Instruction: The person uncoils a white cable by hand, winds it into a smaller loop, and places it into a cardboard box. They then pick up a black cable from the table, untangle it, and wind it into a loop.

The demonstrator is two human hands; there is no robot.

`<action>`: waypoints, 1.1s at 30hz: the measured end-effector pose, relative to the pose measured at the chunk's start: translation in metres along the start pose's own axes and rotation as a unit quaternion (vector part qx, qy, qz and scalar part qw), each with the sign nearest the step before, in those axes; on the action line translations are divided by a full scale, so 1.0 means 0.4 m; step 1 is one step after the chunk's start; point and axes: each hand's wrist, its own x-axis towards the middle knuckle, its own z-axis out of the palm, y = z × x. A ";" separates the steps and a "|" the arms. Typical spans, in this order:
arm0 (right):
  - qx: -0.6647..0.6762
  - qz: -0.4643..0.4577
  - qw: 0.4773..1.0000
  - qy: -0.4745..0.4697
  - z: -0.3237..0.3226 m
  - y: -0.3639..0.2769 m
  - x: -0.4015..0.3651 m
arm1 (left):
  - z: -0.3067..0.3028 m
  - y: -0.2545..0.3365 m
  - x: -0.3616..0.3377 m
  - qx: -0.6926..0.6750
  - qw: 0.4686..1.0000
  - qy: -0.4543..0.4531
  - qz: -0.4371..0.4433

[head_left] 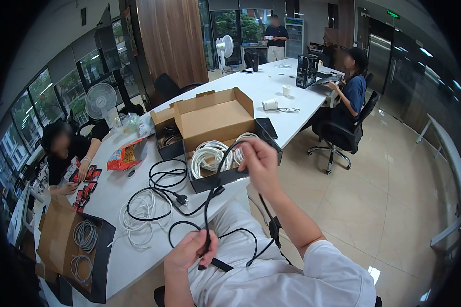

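Observation:
A black power cable point(208, 199) runs between my two hands, and more of it loops over my lap. My left hand point(192, 249) is closed round its lower part, with a dark end poking out below the fingers. Raised higher, my right hand point(258, 158) pinches the cable where it bends over. Just behind that hand, an open cardboard box point(215, 125) holds coiled white cables point(210, 157). On the table to the left lie another black cable with a plug point(181, 199) and a loose white cable point(138, 217).
An open box point(101, 266) with grey coiled cables stands at the left edge. A person point(61, 148) there handles red packets point(87, 189). Beyond are an orange snack bag point(125, 156), a phone point(266, 128), paper cups point(270, 105) and a seated person point(354, 92). Another person point(276, 38) stands at the back.

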 end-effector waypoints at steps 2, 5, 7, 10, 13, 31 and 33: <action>0.002 0.011 1.000 -0.004 -0.023 -0.003 0.023 | -0.020 -0.008 0.006 0.010 0.998 -0.034 -0.049; -0.029 0.034 0.997 -0.065 -0.018 0.012 0.017 | -0.003 -0.010 0.008 0.062 0.995 -0.082 0.000; -0.097 0.062 0.982 -0.153 -0.011 0.015 0.000 | 0.008 -0.008 0.004 0.080 0.987 -0.138 0.033; -0.207 -0.024 0.933 -0.293 0.008 0.065 -0.033 | 0.022 -0.011 -0.004 0.053 0.972 -0.214 0.081; -0.214 0.033 0.868 -0.447 0.040 0.081 -0.077 | 0.030 0.003 -0.003 0.001 0.966 -0.230 0.116; 0.158 0.216 0.787 -0.555 0.108 0.119 -0.232 | 0.085 0.033 0.005 -0.029 0.929 -0.184 0.320; 0.186 0.269 0.784 -0.527 0.108 0.140 -0.228 | 0.068 0.029 -0.010 0.006 0.939 -0.164 0.302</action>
